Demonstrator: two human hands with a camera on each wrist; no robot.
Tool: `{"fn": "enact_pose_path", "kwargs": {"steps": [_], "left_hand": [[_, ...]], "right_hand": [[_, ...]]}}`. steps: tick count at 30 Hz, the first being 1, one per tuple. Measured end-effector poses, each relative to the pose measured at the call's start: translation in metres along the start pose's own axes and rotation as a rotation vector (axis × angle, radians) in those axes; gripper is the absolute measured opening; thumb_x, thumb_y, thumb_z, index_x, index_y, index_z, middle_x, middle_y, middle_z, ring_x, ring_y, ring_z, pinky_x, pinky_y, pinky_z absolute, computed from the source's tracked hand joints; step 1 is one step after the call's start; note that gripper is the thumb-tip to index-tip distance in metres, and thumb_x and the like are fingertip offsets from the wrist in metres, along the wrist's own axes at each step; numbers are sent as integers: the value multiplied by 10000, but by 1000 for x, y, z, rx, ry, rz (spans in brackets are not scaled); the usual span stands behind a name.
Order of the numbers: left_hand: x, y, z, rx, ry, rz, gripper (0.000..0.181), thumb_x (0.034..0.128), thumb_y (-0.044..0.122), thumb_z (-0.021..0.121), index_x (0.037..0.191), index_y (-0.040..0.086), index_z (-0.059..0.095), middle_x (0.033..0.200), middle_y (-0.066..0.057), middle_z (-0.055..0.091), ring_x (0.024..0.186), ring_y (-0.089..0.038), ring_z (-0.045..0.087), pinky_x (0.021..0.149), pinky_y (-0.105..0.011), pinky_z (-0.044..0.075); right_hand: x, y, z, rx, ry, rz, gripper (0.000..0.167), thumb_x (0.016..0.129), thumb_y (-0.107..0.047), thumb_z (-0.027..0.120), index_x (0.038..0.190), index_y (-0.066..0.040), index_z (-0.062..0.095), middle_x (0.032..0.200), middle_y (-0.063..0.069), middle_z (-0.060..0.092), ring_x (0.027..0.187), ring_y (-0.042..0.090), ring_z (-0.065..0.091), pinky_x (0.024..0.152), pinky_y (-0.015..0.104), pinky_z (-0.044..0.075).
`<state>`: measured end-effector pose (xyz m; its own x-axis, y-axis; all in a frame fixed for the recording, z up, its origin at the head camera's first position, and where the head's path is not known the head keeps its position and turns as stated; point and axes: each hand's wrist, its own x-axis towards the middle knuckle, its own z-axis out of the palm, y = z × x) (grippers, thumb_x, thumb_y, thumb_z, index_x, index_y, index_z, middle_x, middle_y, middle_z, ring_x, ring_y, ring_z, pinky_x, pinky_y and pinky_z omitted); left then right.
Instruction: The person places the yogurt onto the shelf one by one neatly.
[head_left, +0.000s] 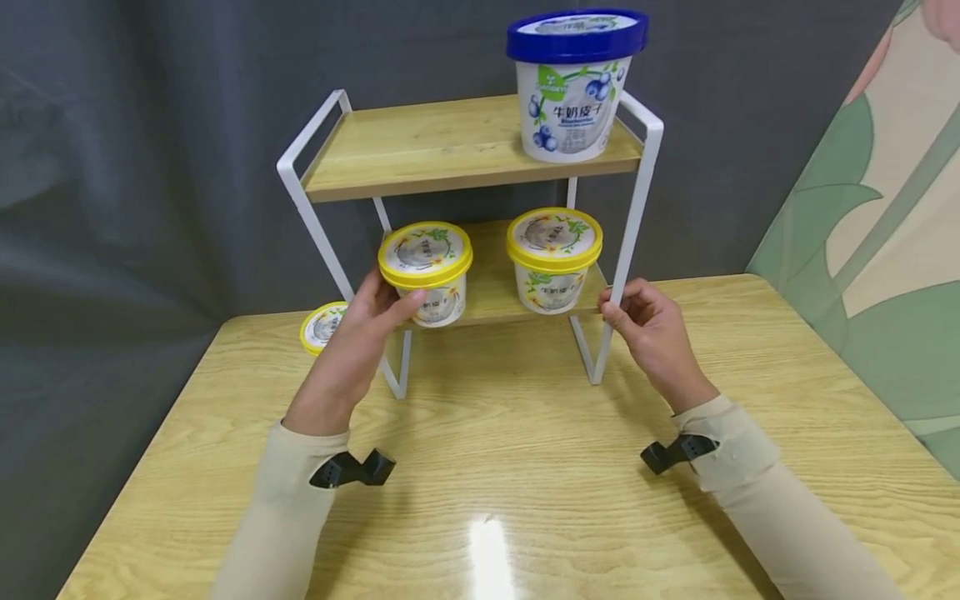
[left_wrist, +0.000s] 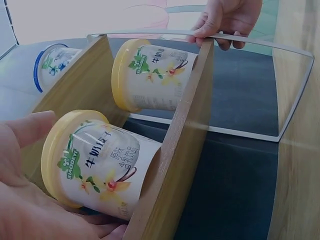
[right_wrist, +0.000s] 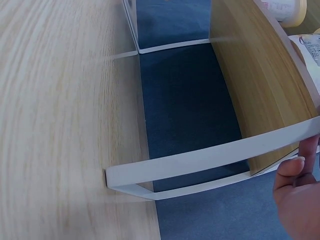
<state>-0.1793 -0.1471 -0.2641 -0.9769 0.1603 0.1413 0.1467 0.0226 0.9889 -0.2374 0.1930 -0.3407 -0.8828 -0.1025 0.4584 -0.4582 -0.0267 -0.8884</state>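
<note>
Nearest you, your pale sleeves (head_left: 277,508) reach over the wood-grain tabletop (head_left: 420,508), with a black device (head_left: 352,470) at each wrist. Your left hand (head_left: 347,354) grips the left yellow-lidded tub (head_left: 442,305), thumb across its front and fingers round its far side. That tub is upright at the front edge of the lower shelf (head_left: 491,292), near its left end; you cannot tell whether its whole base bears on the board. Your right hand (head_left: 658,333) pinches the white side frame (head_left: 633,212) of the rack (head_left: 420,137) at about lower-shelf height.

Toward the right end of that shelf, well apart from the first tub, stands the right yellow-lidded tub (head_left: 553,287), upright. Left of the rack, partly hidden by your wrist, a third tub shows its yellow-rimmed lid (head_left: 321,323). Above, a larger blue-lidded tub (head_left: 573,104) stands upright at the right end of the top board. Behind hangs dark cloth (head_left: 150,167), with a leaf-patterned panel (head_left: 892,275) to the right.
</note>
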Motion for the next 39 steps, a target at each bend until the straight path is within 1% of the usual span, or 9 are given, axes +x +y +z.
{"fn": "enact_pose_path", "kwargs": {"steps": [7, 10, 16, 22, 28, 30, 33, 36, 39], "left_hand": [[-16, 0, 1, 142, 51, -87, 1010, 987, 259, 613, 1566, 239, -215, 1687, 5, -10, 1564, -187, 40, 1269, -455, 112], [-27, -4, 2, 235, 61, -77, 1027, 979, 274, 631, 1561, 284, -214, 1683, 17, -34, 1566, -197, 25, 1262, -508, 102], [-50, -22, 0, 386, 98, 49, 986, 952, 198, 666, 1568, 295, -98, 1646, -99, 81, 1543, -266, 128, 1199, -545, 216], [-57, -42, 1, 387, 193, 229, 797, 916, 13, 668, 1511, 94, 144, 1505, -144, 296, 1459, -268, 310, 1045, -336, 368], [-57, -52, 1, 427, 253, 275, 476, 916, -21, 634, 1342, -7, 422, 1348, -125, 487, 1320, -209, 460, 929, -221, 437], [-59, -57, 0, 487, 226, 233, 322, 931, 13, 633, 1238, 28, 537, 1233, -86, 578, 1182, -167, 544, 895, -230, 470], [-63, -69, -2, 612, 102, 157, 155, 957, 89, 634, 1111, 104, 631, 1082, -32, 668, 1016, -127, 615, 857, -290, 514], [-67, -83, -5, 713, -42, 115, 110, 971, 144, 634, 1077, 146, 664, 1046, -3, 700, 989, -124, 646, 844, -345, 538], [-70, -93, -11, 795, -108, 111, 118, 967, 149, 643, 1081, 145, 675, 1018, 36, 704, 969, -117, 654, 828, -346, 543]], "right_hand": [[0, 1, -1, -17, -5, 5, 35, 950, -76, 652, 978, -96, 649, 940, -96, 698, 847, 49, 620, 766, 148, 525], [-1, 2, -1, -15, -7, 6, 42, 949, -69, 651, 970, -104, 643, 939, -99, 697, 848, 47, 620, 770, 151, 526], [-1, 2, 3, -9, -18, 11, 35, 950, -82, 653, 976, -101, 640, 947, -103, 695, 863, 50, 621, 781, 152, 522], [0, 0, 1, -31, -7, -1, 35, 954, -81, 648, 975, -108, 644, 938, -112, 694, 843, 39, 615, 765, 142, 520], [-1, 2, -1, -16, -2, 4, 39, 954, -73, 646, 960, -111, 651, 925, -113, 698, 826, 33, 616, 748, 142, 519], [-1, 3, 0, -13, -4, 6, 41, 954, -70, 645, 962, -110, 652, 924, -109, 697, 826, 34, 617, 746, 146, 519], [-2, 4, 0, -15, -7, 5, 46, 956, -69, 643, 967, -113, 649, 931, -105, 696, 831, 36, 614, 748, 149, 517], [-1, 3, 0, -16, -6, 3, 46, 958, -72, 641, 967, -117, 645, 936, -107, 693, 835, 39, 611, 749, 148, 515], [-1, 1, -1, -18, -7, -2, 37, 958, -74, 640, 968, -110, 643, 934, -108, 691, 833, 42, 609, 745, 150, 513]]}}
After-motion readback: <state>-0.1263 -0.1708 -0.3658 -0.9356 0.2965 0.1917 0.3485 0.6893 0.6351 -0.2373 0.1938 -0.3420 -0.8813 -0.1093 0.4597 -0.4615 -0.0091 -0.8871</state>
